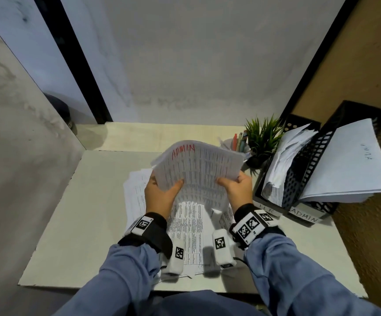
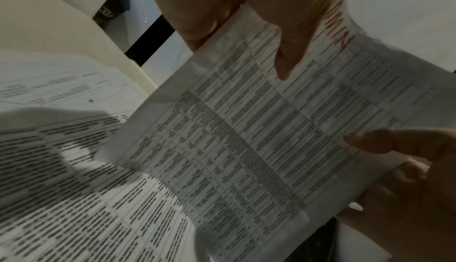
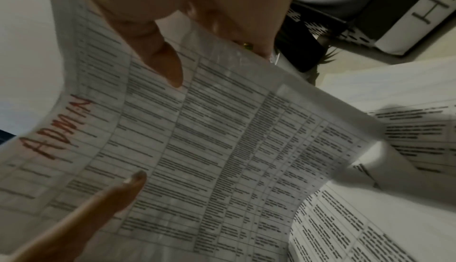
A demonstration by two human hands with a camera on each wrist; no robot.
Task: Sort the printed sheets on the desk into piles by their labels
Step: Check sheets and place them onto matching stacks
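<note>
Both hands pinching same printed sheet (image 1: 198, 169), raised above desk (image 1: 70, 224). Left hand (image 1: 161, 195) grips left edge, thumb on printed face, fingers behind. Right hand (image 1: 238, 189) grips right edge, same way. Sheet curved, table of text, "ADMIN" in red marker at top left corner. Loose pile of printed sheets (image 1: 189, 226) lies on desk beneath hands. Right of hands: two black mesh trays, labelled HR (image 1: 274, 201) and ADMIN (image 1: 321, 208), both holding papers. Potted plant (image 1: 262, 137) and pen cup (image 1: 235, 143) behind sheet.

Red "ADMIN" on held sheet (image 1: 198, 165), "ADMIN" on tray label (image 1: 304, 217)
</note>
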